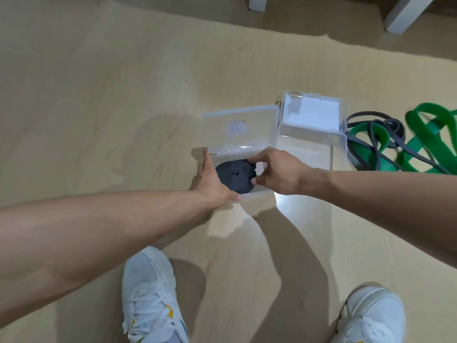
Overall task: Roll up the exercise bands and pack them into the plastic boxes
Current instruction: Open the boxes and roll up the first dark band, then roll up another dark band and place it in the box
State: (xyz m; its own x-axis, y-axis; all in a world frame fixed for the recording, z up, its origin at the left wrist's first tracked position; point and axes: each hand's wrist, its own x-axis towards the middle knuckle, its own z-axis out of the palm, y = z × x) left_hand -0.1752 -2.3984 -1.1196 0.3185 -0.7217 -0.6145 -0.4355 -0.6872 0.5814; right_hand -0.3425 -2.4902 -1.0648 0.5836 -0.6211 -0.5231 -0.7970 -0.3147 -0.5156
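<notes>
A black exercise band rolled into a flat coil (235, 175) lies inside a clear plastic box (257, 193) on the wooden floor, its lid (239, 131) swung open at the back. My right hand (277, 172) pinches the coil's right edge between thumb and fingers. My left hand (211, 178) presses flat against the box's left wall, thumb along its front edge. A second clear box (306, 147) stands open just to the right, its lid (312, 111) up. Loose green bands (430, 144) and dark grey bands (385, 127) lie tangled at the far right.
My two white sneakers (150, 295) (373, 315) stand on the floor below the boxes. White furniture legs (408, 13) rise at the top right edge. Bare wooden floor (99, 95) spreads to the left.
</notes>
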